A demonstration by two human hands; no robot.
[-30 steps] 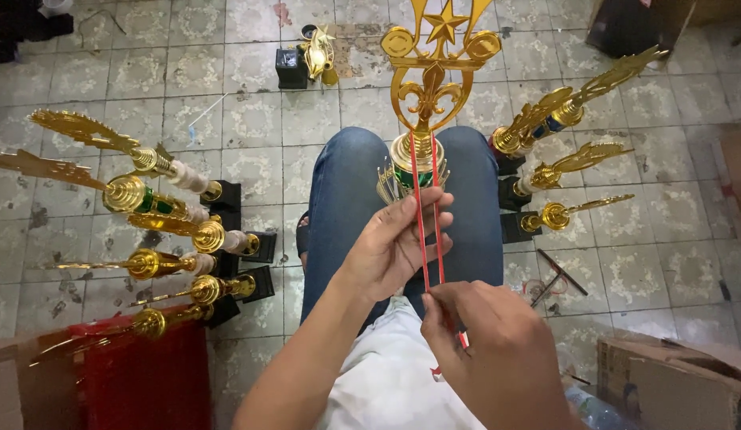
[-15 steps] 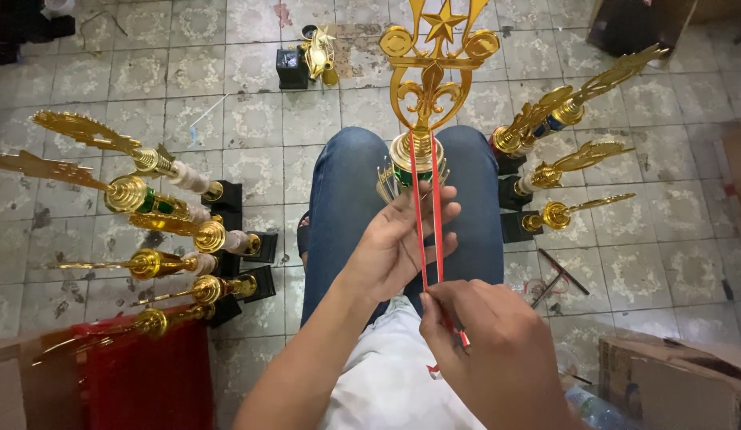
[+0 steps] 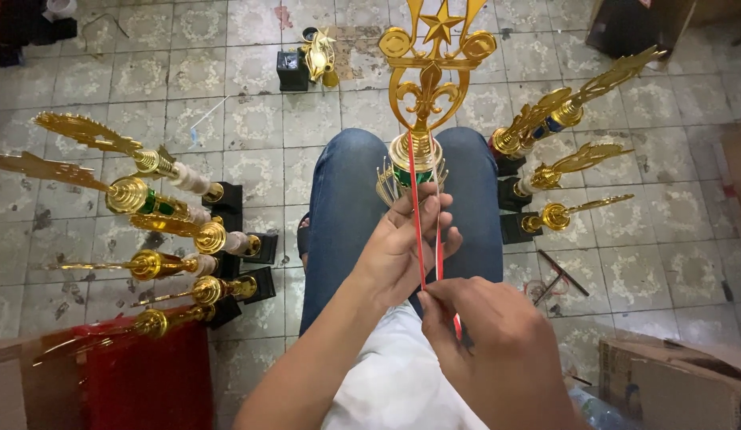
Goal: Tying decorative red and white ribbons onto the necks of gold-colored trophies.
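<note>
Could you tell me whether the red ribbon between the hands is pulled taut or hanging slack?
Taut: the red ribbon runs in straight lines from the gold trophy down to the right hand, with no sag.

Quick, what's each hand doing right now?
Left hand: closed around the trophy stem.
Right hand: pinching the red ribbon.

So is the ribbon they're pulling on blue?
No, the ribbon stretched between the left hand and right hand is red.
</note>
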